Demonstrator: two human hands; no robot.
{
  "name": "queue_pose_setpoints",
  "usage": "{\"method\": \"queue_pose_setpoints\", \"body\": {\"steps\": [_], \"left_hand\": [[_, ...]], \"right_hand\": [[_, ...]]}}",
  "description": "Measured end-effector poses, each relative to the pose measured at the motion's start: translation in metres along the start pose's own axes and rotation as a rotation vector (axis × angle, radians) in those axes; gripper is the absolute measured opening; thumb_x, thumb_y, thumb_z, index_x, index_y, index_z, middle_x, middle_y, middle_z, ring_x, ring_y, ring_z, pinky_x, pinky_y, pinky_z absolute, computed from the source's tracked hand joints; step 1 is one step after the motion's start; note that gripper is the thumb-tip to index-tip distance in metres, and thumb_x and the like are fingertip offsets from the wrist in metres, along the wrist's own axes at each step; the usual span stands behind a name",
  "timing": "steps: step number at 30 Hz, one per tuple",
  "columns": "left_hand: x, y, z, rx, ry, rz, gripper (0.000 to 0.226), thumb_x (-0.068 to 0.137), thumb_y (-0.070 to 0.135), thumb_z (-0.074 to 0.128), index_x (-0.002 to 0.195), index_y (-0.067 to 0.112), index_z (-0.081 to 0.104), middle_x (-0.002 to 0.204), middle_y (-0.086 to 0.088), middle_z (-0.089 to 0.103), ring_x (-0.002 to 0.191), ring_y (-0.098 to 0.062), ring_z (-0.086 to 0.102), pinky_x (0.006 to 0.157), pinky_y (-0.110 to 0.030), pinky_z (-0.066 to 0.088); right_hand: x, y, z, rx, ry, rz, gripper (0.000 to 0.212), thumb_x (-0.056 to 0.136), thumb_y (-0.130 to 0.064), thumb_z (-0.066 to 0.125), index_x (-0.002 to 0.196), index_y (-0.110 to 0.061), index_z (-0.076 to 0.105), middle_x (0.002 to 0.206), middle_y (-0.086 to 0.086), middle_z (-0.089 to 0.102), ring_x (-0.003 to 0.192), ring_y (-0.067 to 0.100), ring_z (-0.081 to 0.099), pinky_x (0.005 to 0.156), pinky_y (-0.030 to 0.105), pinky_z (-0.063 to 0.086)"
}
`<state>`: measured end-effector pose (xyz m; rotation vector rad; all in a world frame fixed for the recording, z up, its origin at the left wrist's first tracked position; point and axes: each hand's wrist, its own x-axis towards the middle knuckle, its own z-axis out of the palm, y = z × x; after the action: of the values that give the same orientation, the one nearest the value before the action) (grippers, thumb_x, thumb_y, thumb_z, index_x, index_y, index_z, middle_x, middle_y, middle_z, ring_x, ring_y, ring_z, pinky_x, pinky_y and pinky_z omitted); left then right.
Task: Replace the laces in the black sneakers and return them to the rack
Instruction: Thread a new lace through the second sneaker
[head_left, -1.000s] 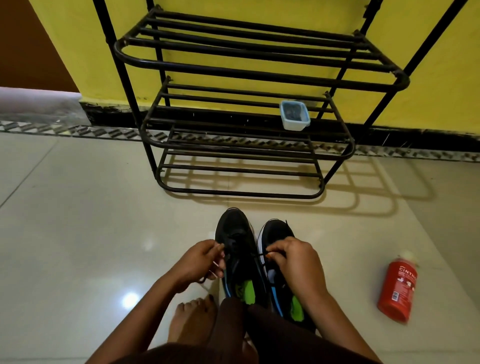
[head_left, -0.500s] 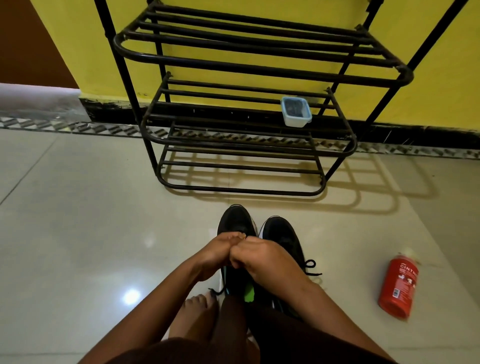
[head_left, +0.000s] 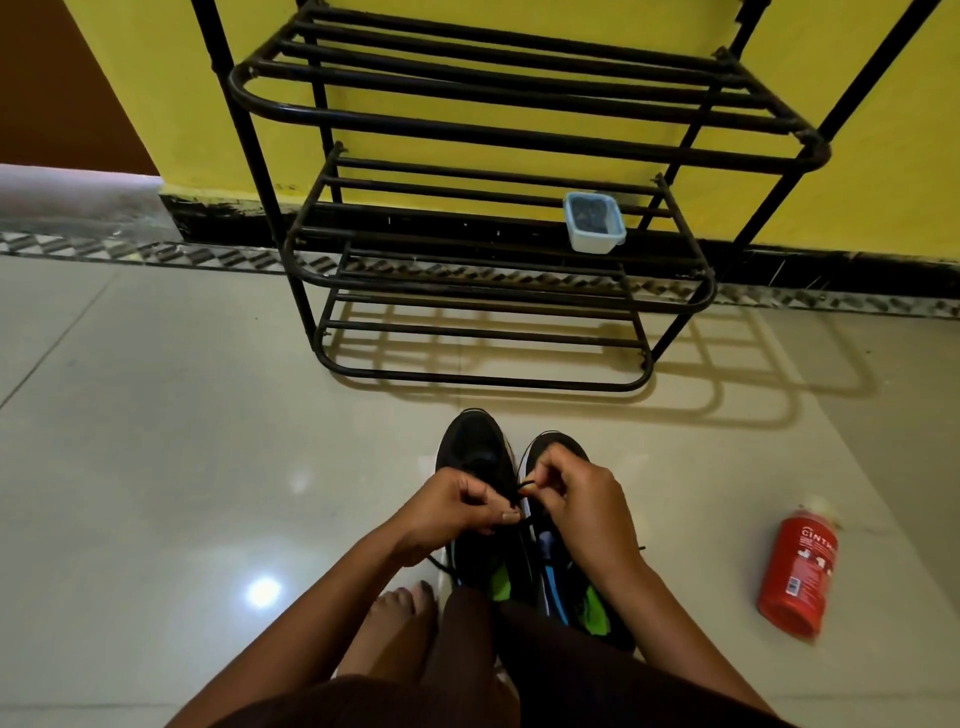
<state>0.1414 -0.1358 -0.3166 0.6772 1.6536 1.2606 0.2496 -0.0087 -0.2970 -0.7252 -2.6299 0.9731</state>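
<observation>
Since half a second ago, the hands have been drawn slightly apart from where they were bunched together, and a loop of black lace (head_left: 525, 487) is now exposed between them. The lace is pinched by the curled fingers of the left hand (head_left: 457, 512) and of the right hand (head_left: 579, 501), above the gap between the two black sneakers (head_left: 475, 447). The sneakers are set side by side on the tiled floor (head_left: 182, 467), toes toward the black metal rack (head_left: 483, 382), which is stood against the yellow wall (head_left: 883, 156). A small lidded container (head_left: 595, 223) is kept on the middle shelf. A red bottle (head_left: 797, 571) is laid on the floor to the right, well apart from the sneakers. A bare foot (head_left: 395, 623) is seen near the left heel.
</observation>
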Motion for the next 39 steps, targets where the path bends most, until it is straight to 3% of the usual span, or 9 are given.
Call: {"method": "queue_pose_setpoints", "body": {"steps": [5,10,14,17,22,29,33,35,39], "left_hand": [[0.009,0.002,0.014,0.378,0.226,0.116,0.025,0.071,0.018,0.079,0.058,0.026,0.06,0.062,0.009,0.064,0.059,0.0,0.059,0.061,-0.021,0.05],[0.009,0.004,0.014,0.244,0.245,0.067,0.039,0.081,0.007,0.068,0.082,0.023,0.033,0.068,0.002,0.056,0.055,-0.014,0.061,0.052,-0.022,0.049],[-0.001,0.01,0.006,0.29,0.206,0.08,0.038,0.082,0.006,0.066,0.09,0.026,0.035,0.082,0.002,0.06,0.072,-0.014,0.066,0.068,-0.023,0.052],[-0.01,0.014,0.002,0.503,0.165,0.121,0.032,0.085,0.006,0.062,0.102,0.021,0.04,0.099,-0.002,0.065,0.085,-0.014,0.067,0.079,-0.028,0.054],[-0.018,0.017,-0.011,0.781,0.336,0.218,0.028,0.082,0.014,0.067,0.104,0.016,0.051,0.094,0.004,0.069,0.085,-0.014,0.066,0.077,-0.033,0.053],[-0.031,-0.012,-0.026,0.723,0.552,0.102,0.023,0.083,0.013,0.067,0.088,0.02,0.046,0.072,0.007,0.069,0.067,-0.01,0.064,0.063,-0.029,0.052],[-0.032,-0.029,-0.026,0.671,0.599,0.005,0.023,0.084,0.015,0.067,0.082,0.016,0.044,0.071,0.0,0.068,0.064,-0.012,0.064,0.065,-0.039,0.055],[-0.03,-0.031,-0.027,0.645,0.608,-0.016,0.023,0.085,0.013,0.066,0.081,0.014,0.043,0.07,0.0,0.066,0.061,-0.003,0.061,0.064,-0.036,0.055],[-0.028,-0.031,-0.027,0.61,0.623,-0.029,0.027,0.085,0.01,0.065,0.074,0.016,0.041,0.071,-0.001,0.067,0.061,0.0,0.06,0.064,-0.035,0.054]], "right_hand": [[-0.004,-0.004,0.001,0.01,0.002,0.085,0.032,0.079,-0.011,0.069,0.067,-0.03,0.047,0.059,-0.01,0.055,0.064,-0.003,0.056,0.052,0.011,0.038],[-0.005,-0.005,0.001,-0.009,0.007,0.1,0.026,0.081,-0.015,0.068,0.069,-0.029,0.05,0.06,-0.008,0.056,0.057,0.005,0.054,0.051,0.015,0.037],[-0.005,-0.007,-0.003,-0.027,0.049,0.122,0.022,0.083,-0.014,0.066,0.071,-0.026,0.052,0.051,-0.011,0.048,0.052,0.0,0.053,0.047,0.012,0.037],[-0.008,-0.008,-0.001,-0.036,0.016,0.125,0.019,0.084,-0.016,0.065,0.073,-0.024,0.053,0.052,-0.01,0.048,0.053,-0.001,0.053,0.047,0.013,0.036],[-0.01,-0.002,0.004,-0.12,0.013,0.117,0.024,0.085,-0.015,0.062,0.072,-0.029,0.048,0.065,-0.008,0.055,0.06,0.006,0.049,0.05,0.02,0.033],[-0.014,0.004,0.007,-0.21,0.003,0.229,0.019,0.084,-0.009,0.054,0.073,-0.024,0.049,0.074,-0.005,0.064,0.072,0.013,0.058,0.061,0.035,0.047],[-0.016,0.003,0.007,-0.269,-0.013,0.231,0.021,0.08,-0.005,0.053,0.072,-0.023,0.047,0.073,-0.005,0.061,0.075,0.015,0.054,0.062,0.033,0.043],[-0.017,0.002,0.007,-0.3,-0.019,0.222,0.023,0.078,-0.003,0.053,0.071,-0.023,0.044,0.07,-0.005,0.058,0.074,0.017,0.052,0.059,0.032,0.04],[-0.017,0.003,0.004,-0.365,0.003,0.181,0.026,0.077,-0.001,0.053,0.071,-0.024,0.043,0.058,-0.01,0.037,0.07,0.018,0.043,0.062,0.028,0.027]]}}
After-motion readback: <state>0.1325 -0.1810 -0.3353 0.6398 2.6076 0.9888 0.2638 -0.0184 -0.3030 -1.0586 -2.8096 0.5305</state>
